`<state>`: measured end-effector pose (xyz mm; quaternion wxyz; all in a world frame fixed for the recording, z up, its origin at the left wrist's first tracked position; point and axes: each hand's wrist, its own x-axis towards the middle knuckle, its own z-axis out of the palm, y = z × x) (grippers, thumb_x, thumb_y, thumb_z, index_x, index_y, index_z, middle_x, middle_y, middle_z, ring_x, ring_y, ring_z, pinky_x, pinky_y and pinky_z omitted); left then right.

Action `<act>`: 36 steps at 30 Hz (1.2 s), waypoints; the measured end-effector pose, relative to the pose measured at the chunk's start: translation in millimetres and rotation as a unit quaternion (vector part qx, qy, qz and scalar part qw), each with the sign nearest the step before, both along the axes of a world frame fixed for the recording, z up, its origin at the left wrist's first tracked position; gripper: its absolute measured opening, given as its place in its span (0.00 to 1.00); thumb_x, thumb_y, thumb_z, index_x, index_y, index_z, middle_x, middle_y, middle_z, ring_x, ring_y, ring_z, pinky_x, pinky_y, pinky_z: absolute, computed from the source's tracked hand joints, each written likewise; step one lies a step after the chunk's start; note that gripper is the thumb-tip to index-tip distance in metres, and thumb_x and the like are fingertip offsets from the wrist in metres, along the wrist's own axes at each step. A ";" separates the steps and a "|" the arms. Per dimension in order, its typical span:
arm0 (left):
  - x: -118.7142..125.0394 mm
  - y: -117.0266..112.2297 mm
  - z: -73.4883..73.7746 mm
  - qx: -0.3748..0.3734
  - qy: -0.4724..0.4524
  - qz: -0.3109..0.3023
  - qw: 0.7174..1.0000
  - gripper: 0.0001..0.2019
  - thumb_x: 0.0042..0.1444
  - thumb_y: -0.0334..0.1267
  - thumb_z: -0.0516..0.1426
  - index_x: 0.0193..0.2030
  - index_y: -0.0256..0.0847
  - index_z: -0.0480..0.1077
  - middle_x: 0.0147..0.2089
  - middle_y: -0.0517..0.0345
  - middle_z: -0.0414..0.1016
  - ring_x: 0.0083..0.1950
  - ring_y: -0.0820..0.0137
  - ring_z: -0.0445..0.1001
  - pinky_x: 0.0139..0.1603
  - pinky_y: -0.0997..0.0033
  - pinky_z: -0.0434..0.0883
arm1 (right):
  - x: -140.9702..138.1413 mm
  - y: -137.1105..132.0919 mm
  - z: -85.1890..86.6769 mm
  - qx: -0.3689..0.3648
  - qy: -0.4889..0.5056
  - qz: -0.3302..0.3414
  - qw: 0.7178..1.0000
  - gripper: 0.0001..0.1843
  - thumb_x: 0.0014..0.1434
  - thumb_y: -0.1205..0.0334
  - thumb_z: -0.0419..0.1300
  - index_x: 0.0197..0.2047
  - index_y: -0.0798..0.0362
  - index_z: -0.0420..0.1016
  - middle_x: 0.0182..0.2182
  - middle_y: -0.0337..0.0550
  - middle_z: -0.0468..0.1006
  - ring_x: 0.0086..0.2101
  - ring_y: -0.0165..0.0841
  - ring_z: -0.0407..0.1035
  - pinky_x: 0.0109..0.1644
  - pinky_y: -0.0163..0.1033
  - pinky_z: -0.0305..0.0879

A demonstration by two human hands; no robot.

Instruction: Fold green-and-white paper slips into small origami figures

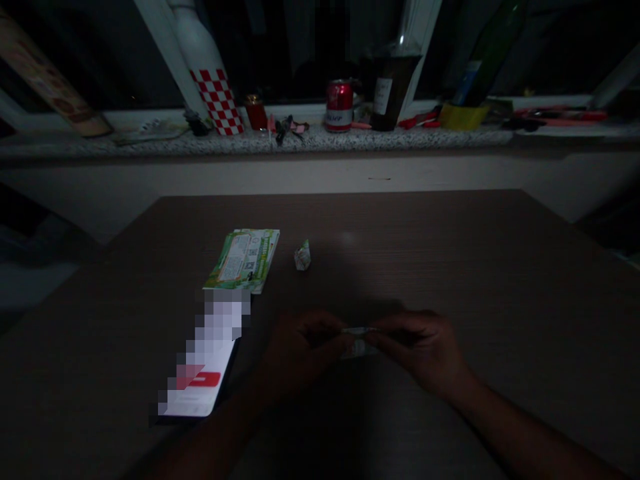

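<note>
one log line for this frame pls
left hand: pinches paper piece | right hand: pinches other end | table: lit phone, green paper pack, folded scrap | sill: red can | light: dim

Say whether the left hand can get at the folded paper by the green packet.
Likely yes: only bare table between the left hand and the folded paper, though it and the right hand pinch another scrap.
</note>
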<state>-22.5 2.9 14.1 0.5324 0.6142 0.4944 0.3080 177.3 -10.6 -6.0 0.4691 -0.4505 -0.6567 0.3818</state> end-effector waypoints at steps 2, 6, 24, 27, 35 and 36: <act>-0.2 1.1 -1.7 -0.008 0.000 -0.021 1.000 0.04 0.51 0.37 0.62 0.33 0.41 0.77 0.31 0.61 0.79 0.32 0.72 0.76 0.32 0.77 0.68 | 0.1 -0.2 -0.7 -0.008 -0.007 0.005 1.000 0.03 0.52 0.65 0.66 0.30 0.53 0.82 0.25 0.42 0.83 0.24 0.32 0.76 0.28 0.33 0.72; 0.8 2.2 -4.7 0.015 0.013 -0.014 1.000 0.05 0.53 0.38 0.61 0.31 0.40 0.77 0.29 0.60 0.79 0.32 0.72 0.75 0.32 0.77 0.68 | -3.3 -0.5 -1.4 -0.039 0.025 -0.006 0.999 0.03 0.52 0.65 0.65 0.31 0.53 0.81 0.25 0.41 0.82 0.25 0.30 0.75 0.27 0.31 0.70; 2.2 1.8 2.5 0.006 0.042 -0.029 0.999 0.08 0.53 0.40 0.60 0.29 0.39 0.77 0.28 0.60 0.78 0.30 0.72 0.74 0.30 0.76 0.67 | -0.7 0.2 -8.0 -0.092 0.021 0.052 0.994 0.08 0.54 0.60 0.64 0.27 0.55 0.77 0.23 0.40 0.77 0.23 0.28 0.70 0.27 0.32 0.66; 2.9 0.5 1.2 0.020 0.029 0.009 0.999 0.07 0.53 0.39 0.60 0.30 0.39 0.77 0.29 0.59 0.79 0.31 0.70 0.75 0.31 0.75 0.68 | -4.3 -0.7 -9.6 -0.138 0.057 0.050 0.987 0.10 0.52 0.57 0.66 0.27 0.55 0.76 0.23 0.40 0.78 0.24 0.29 0.71 0.27 0.33 0.68; 1.0 0.4 -5.3 0.033 0.037 0.015 0.999 0.08 0.53 0.40 0.60 0.29 0.39 0.76 0.27 0.60 0.77 0.30 0.72 0.73 0.29 0.77 0.65 | -8.2 0.1 -5.0 -0.101 0.063 -0.019 0.993 0.06 0.51 0.61 0.67 0.27 0.54 0.75 0.23 0.40 0.80 0.24 0.29 0.73 0.27 0.32 0.69; 1.0 0.7 -5.0 0.041 0.043 0.007 0.998 0.08 0.53 0.39 0.61 0.29 0.38 0.76 0.27 0.60 0.77 0.29 0.72 0.72 0.29 0.77 0.65 | -7.4 0.1 -5.0 -0.090 0.061 -0.028 0.994 0.05 0.51 0.62 0.67 0.29 0.53 0.76 0.24 0.40 0.80 0.25 0.30 0.73 0.28 0.32 0.69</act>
